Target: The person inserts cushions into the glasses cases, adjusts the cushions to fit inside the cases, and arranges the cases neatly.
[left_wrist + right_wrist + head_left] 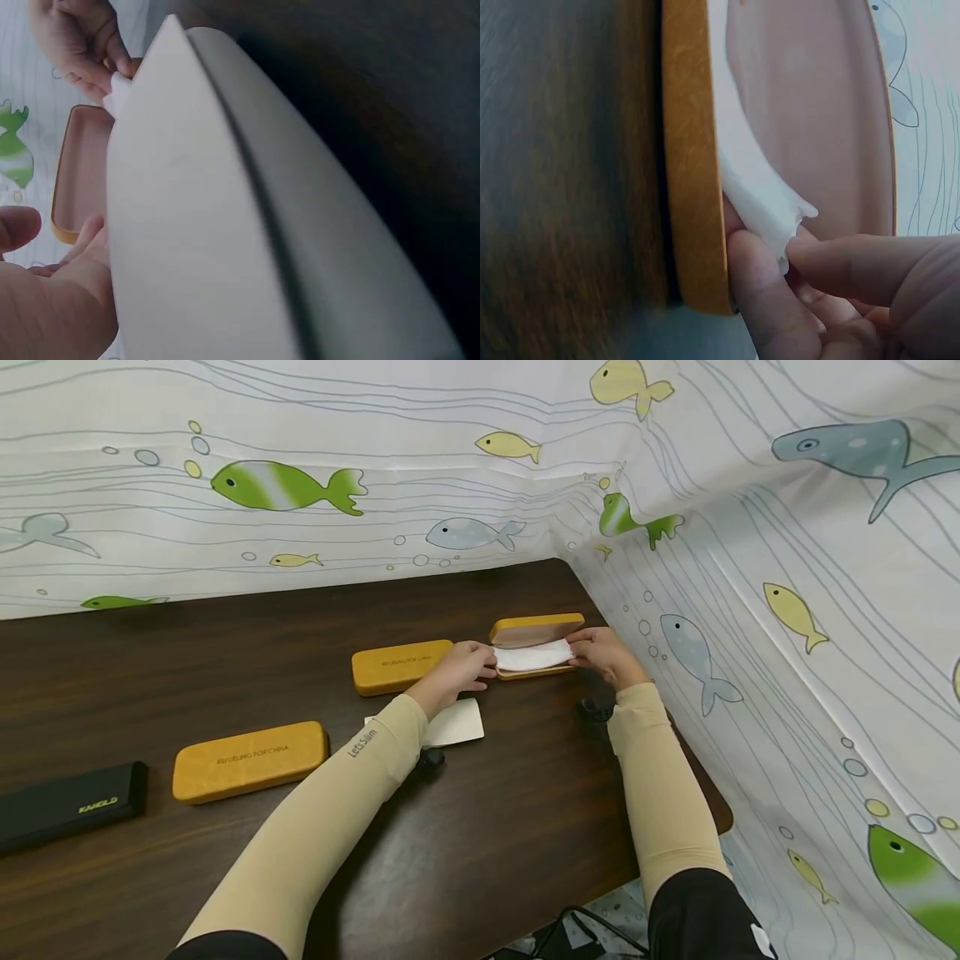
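A yellow glasses case (536, 628) stands with its lid up at the back right, and a folded white cloth (532, 657) lies along its base. My right hand (603, 656) pinches the cloth's right end between thumb and finger, close to the case wall (694, 150). At the left end my left hand (468, 664) has its fingertips right at the cloth. Its thumb and fingers are spread apart in the left wrist view, where a cream folded card (187, 210) hides the cloth's near part. This card lies on the table below my left wrist.
Closed yellow glasses cases stand to the left, one (397, 667) beside my left hand and another (251, 762) nearer me. A black case (71, 806) lies at the far left. Fish-patterned curtain (300, 535) borders the dark table (480, 852) behind and on the right.
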